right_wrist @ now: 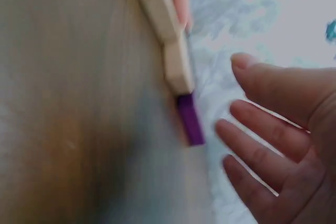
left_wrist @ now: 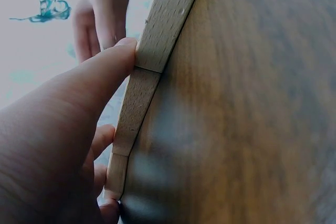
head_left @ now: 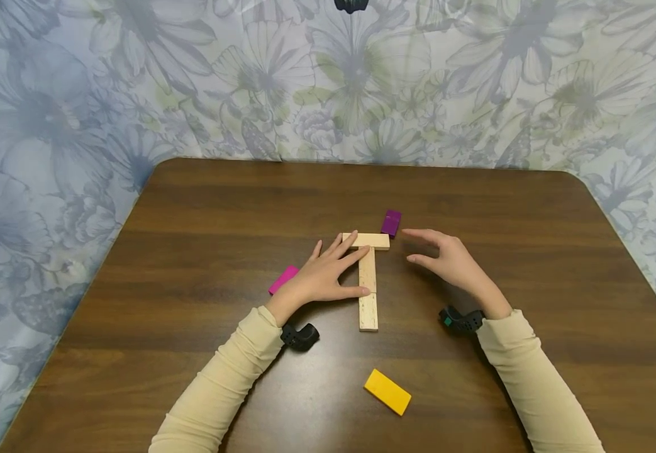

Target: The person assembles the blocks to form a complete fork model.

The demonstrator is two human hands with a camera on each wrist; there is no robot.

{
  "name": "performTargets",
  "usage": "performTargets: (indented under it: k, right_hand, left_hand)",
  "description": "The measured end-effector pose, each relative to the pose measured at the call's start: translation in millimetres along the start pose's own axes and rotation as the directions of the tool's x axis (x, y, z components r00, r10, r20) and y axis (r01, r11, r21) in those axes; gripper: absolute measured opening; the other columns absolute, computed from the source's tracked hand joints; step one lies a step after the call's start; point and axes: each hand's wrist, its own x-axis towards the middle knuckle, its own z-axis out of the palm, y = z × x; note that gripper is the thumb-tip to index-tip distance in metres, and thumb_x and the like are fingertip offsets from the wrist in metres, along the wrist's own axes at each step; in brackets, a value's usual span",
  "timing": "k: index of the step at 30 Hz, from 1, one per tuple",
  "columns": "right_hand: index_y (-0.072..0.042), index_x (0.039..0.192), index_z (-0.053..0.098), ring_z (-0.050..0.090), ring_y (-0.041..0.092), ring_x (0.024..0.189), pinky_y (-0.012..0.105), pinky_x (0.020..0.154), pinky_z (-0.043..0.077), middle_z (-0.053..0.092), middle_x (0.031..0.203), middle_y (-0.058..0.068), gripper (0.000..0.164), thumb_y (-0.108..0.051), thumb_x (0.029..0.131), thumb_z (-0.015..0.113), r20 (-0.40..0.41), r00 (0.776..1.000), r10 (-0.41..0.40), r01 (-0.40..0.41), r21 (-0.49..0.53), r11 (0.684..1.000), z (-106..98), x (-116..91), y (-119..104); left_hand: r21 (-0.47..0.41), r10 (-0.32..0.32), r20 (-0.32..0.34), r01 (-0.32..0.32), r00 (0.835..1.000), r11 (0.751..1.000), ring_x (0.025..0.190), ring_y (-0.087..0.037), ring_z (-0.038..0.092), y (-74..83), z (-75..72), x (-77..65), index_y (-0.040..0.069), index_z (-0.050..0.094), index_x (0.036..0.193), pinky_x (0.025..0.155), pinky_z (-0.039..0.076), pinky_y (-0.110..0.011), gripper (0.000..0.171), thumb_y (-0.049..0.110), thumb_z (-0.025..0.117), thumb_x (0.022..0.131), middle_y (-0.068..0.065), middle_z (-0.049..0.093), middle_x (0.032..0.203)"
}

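Three plain wooden blocks lie as a T: a crosspiece block at the far end, an upper stem block and a lower stem block end to end. My left hand spreads over them from the left, fingers extended. Its thumb touches the stem near the seam, also visible in the left wrist view at the lower stem block. Fingertips rest by the crosspiece. To the right, my right hand hovers with parted fingers, holding nothing. A purple block sits against or just beyond the crosspiece's right end.
A magenta block lies partly behind the left hand. Nearer the front is a yellow block, set at an angle. All rest on a brown wooden table, with a flowered cloth behind it. Each wrist wears a black camera.
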Motion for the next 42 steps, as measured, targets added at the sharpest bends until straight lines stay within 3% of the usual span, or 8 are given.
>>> performTargets:
  k: [4, 6, 8, 13, 15, 17, 26, 42]
  right_hand:
    - [-0.004, 0.129, 0.056, 0.058, 0.023, 0.107, 0.044, 0.09, 0.043, 0.062, 0.118, 0.009, 0.045, -0.012, 0.086, 0.069, 0.088, 0.99, -0.111, 0.101, 0.114, 0.988, 2.2, -23.1, -16.0]
    - [-0.003, 0.129, 0.056, 0.058, 0.022, 0.107, 0.042, 0.09, 0.044, 0.062, 0.118, 0.009, 0.045, -0.009, 0.086, 0.069, 0.185, 0.96, -0.208, 0.165, 0.225, 0.96, 7.8, -34.2, -22.0]
    - [-0.002, 0.131, 0.053, 0.055, 0.023, 0.112, 0.04, 0.093, 0.042, 0.06, 0.122, 0.009, 0.048, -0.007, 0.086, 0.068, 0.305, 0.897, -0.32, 0.212, 0.338, 0.917, 16.5, -44.2, -26.4]
    - [-0.007, 0.14, 0.044, 0.038, 0.024, 0.129, 0.035, 0.102, 0.031, 0.044, 0.14, 0.009, 0.063, -0.016, 0.083, 0.071, 0.521, 0.689, -0.503, 0.29, 0.438, 0.851, 39.6, -61.5, -32.6]
    - [-0.009, 0.142, 0.042, 0.031, 0.026, 0.133, 0.036, 0.105, 0.026, 0.039, 0.144, 0.008, 0.068, -0.021, 0.082, 0.072, 0.555, 0.646, -0.524, 0.314, 0.432, 0.845, 45.1, -65.3, -34.4]
    - [-0.01, 0.143, 0.04, 0.024, 0.03, 0.135, 0.039, 0.107, 0.022, 0.035, 0.147, 0.008, 0.071, -0.024, 0.081, 0.073, 0.567, 0.625, -0.536, 0.34, 0.421, 0.841, 48.4, -67.7, -36.1]
    - [-0.011, 0.145, 0.036, 0.013, 0.031, 0.138, 0.044, 0.109, 0.01, 0.031, 0.149, 0.003, 0.076, -0.032, 0.081, 0.072, 0.591, 0.596, -0.543, 0.417, 0.35, 0.839, 54.9, -73.9, -43.7]
    - [-0.018, 0.137, 0.044, 0.019, 0.031, 0.137, 0.044, 0.109, 0.014, 0.04, 0.143, 0.0, 0.063, -0.032, 0.082, 0.071, 0.546, 0.654, -0.524, 0.409, 0.328, 0.852, 59.0, -81.5, -44.5]
  left_hand:
    - [0.015, -0.005, -0.005, 0.005, 1.0, 1.0, 0.14, -0.025, -0.002, -0.6, -3.0, 1.1, 0.029, 0.02, 0.151, 0.106, -0.002, -0.055, 0.083, 0.066, 0.051, 0.084, -0.003, 0.0, 0.156]
    - [0.018, -0.004, -0.003, 0.004, 1.0, 1.0, 0.14, -0.025, -0.002, -0.7, -3.7, 2.0, 0.029, 0.019, 0.151, 0.106, -0.002, -0.055, 0.083, 0.066, 0.05, 0.084, -0.003, -0.001, 0.156]
    - [0.018, -0.008, 0.002, 0.008, 1.0, 1.0, 0.14, -0.025, -0.002, -0.6, -4.4, 2.6, 0.029, 0.019, 0.151, 0.106, -0.003, -0.054, 0.083, 0.067, 0.05, 0.084, -0.002, -0.001, 0.156]
    - [0.01, -0.006, 0.003, 0.006, 1.0, 1.0, 0.14, -0.025, -0.002, -0.3, -5.5, 3.1, 0.027, 0.02, 0.151, 0.106, -0.003, -0.054, 0.082, 0.065, 0.051, 0.085, -0.003, 0.0, 0.156]
    - [0.009, -0.001, 0.005, 0.001, 1.0, 1.0, 0.14, -0.026, -0.002, -0.1, -5.2, 3.2, 0.027, 0.02, 0.151, 0.106, -0.002, -0.054, 0.082, 0.064, 0.051, 0.085, -0.004, 0.0, 0.156]
    - [0.006, -0.003, 0.01, 0.003, 1.0, 1.0, 0.14, -0.026, -0.002, 0.0, -4.9, 2.9, 0.027, 0.02, 0.151, 0.106, -0.003, -0.054, 0.082, 0.064, 0.051, 0.085, -0.004, -0.001, 0.156]
    - [-0.001, -0.008, 0.011, 0.008, 1.0, 1.0, 0.139, -0.025, -0.002, -0.2, -4.2, 2.6, 0.027, 0.02, 0.151, 0.106, -0.003, -0.054, 0.082, 0.065, 0.051, 0.084, -0.002, -0.002, 0.156]
    - [-0.019, -0.01, 0.013, 0.011, 1.0, 1.0, 0.139, -0.024, -0.003, 1.2, -2.3, -0.4, 0.026, 0.02, 0.151, 0.106, -0.004, -0.054, 0.082, 0.063, 0.052, 0.085, -0.002, -0.002, 0.156]
